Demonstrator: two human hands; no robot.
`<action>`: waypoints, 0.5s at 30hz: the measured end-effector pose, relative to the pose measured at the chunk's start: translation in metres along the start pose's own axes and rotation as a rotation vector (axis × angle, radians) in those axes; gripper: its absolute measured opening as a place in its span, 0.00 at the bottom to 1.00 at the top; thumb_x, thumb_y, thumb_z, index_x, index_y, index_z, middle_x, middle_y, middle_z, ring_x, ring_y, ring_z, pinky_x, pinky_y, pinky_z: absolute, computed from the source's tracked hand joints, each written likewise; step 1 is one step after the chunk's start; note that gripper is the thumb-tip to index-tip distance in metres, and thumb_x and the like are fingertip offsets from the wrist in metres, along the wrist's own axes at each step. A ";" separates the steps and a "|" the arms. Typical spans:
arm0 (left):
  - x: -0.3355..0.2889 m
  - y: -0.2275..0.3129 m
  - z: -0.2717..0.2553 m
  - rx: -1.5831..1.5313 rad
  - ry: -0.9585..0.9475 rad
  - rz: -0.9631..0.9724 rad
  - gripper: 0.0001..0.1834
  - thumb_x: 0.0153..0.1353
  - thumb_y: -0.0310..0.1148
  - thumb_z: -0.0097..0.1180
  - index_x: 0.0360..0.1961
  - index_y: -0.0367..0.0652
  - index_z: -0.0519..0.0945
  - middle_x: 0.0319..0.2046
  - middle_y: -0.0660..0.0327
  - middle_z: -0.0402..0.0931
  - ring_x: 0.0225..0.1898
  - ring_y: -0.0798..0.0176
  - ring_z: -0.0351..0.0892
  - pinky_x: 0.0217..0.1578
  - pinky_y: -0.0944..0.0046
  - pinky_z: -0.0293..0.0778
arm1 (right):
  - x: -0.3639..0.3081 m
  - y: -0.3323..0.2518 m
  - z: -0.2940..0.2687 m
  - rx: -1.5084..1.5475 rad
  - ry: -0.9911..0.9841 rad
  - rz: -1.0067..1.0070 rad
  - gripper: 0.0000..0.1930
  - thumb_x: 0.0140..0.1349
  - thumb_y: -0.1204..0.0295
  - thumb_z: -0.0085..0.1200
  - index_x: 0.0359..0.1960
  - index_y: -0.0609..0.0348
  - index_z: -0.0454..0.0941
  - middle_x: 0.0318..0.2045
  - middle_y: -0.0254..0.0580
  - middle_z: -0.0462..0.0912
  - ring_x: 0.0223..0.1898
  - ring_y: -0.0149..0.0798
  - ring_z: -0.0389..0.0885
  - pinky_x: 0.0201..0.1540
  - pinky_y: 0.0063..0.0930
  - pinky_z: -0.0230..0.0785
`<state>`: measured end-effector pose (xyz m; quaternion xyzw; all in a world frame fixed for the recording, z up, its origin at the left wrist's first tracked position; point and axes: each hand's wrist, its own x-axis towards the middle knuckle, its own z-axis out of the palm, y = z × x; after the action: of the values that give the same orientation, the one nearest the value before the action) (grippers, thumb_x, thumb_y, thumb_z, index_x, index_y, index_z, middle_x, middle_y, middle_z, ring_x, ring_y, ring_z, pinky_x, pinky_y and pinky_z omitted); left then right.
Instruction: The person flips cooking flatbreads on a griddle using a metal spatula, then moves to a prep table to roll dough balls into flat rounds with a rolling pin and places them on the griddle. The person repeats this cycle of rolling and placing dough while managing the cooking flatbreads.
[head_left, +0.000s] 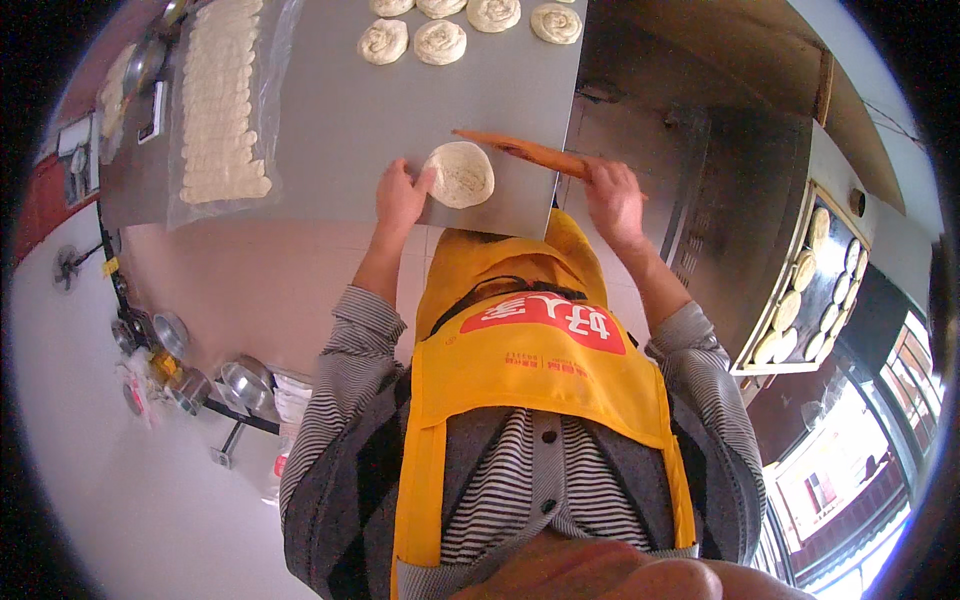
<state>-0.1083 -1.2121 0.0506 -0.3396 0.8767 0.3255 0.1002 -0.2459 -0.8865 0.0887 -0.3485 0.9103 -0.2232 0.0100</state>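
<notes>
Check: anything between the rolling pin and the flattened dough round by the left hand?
Nothing visible. The brown wooden rolling pin, held by the right hand, lies at the edge of the pale flattened dough round; the left hand touches its opposite edge.

steel table (340,130), flattened dough round (460,174), spiral dough pieces (412,42), bagged dough (222,100)

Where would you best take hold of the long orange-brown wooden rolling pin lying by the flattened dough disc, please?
Probably at its ends. The long orange-brown wooden rolling pin lies slanted across the grey metal table, behind the flattened dough disc. The right hand already covers its right end, coming from above. The left hand, now touching the disc's edge, could take the free left end, also from above.
</notes>
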 end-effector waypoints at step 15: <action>0.062 -0.010 0.035 0.340 0.392 0.373 0.36 0.67 0.47 0.53 0.68 0.34 0.62 0.71 0.46 0.57 0.73 0.38 0.49 0.70 0.33 0.46 | 0.092 -0.033 0.112 0.018 -0.279 -0.238 0.26 0.64 0.57 0.57 0.59 0.59 0.71 0.52 0.48 0.77 0.54 0.51 0.76 0.56 0.43 0.72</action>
<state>-0.1495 -1.2278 -0.0062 -0.2077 0.9684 0.1152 -0.0767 -0.2752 -1.0120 0.0138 -0.4814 0.8503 -0.1803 0.1130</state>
